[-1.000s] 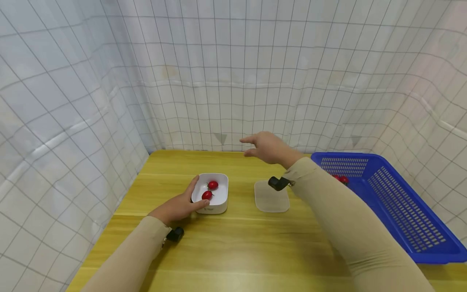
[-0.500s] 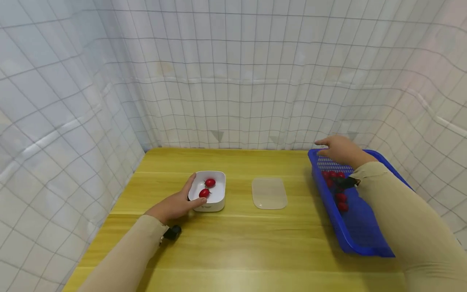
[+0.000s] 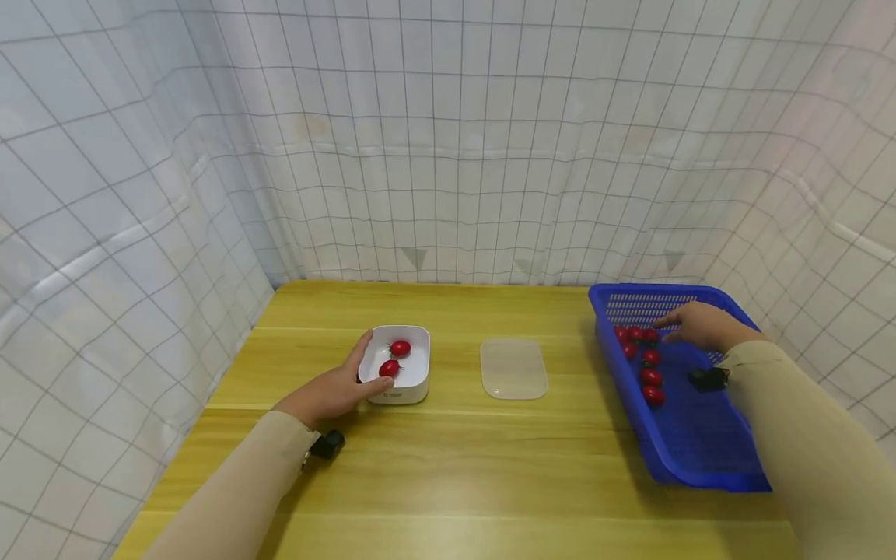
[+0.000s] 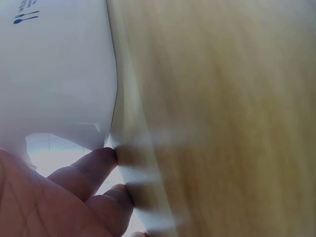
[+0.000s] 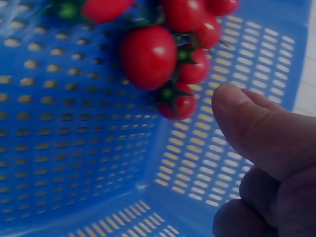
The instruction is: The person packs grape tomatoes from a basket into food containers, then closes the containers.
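Showing tomato stems (image 5: 170, 93) only at wrist.

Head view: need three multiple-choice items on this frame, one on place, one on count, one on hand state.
1. Where does the clear lid lie?
A. on the white container
B. on the table between white container and blue basket
C. inside the blue basket

2. How many cherry tomatoes are in the white container?
A. none
B. two
C. five

3. What is the left hand doing?
A. holding the white container's side
B. pinching a tomato
C. resting flat on the lid

Answers:
1 B, the lid sits on bare wood left of the blue basket.
2 B, two cherry tomatoes show inside.
3 A, thumb on the rim, fingers round the wall; the right hand reaches over the basket tomatoes.
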### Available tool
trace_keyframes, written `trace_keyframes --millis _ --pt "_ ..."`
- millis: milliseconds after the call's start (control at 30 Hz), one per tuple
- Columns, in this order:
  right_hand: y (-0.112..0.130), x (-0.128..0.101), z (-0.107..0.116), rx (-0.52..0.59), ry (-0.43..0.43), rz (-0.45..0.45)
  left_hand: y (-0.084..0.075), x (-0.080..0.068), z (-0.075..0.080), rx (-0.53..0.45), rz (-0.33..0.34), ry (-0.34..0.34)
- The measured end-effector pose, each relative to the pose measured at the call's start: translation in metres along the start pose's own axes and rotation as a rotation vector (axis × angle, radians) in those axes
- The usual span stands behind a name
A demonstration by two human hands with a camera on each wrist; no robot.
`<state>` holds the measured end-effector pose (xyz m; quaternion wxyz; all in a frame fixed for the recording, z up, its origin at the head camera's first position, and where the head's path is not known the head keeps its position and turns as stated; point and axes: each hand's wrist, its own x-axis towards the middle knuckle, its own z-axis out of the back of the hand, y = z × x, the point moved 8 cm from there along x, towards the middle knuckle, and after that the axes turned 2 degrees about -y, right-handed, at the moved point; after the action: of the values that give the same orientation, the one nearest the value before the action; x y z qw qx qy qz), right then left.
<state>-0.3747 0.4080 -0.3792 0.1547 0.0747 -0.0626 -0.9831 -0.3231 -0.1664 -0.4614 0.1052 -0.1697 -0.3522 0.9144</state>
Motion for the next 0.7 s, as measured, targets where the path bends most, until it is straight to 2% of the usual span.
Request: trace_keyframes --millis 267,400,700 --pt "-0.001 -0.005 -0.017 0.087 0.076 0.002 0.000 0.001 -0.002 -0.027 -0.008 0.009" --pt "0.003 -0.007 -0.024 0.129 0.117 0.010 0.001 0.001 -0.001 -0.011 0.000 0.004" --pt "0.010 -0.008 -0.030 0.167 0.154 -0.008 -0.001 0.000 -0.001 -0.032 0.003 0.009"
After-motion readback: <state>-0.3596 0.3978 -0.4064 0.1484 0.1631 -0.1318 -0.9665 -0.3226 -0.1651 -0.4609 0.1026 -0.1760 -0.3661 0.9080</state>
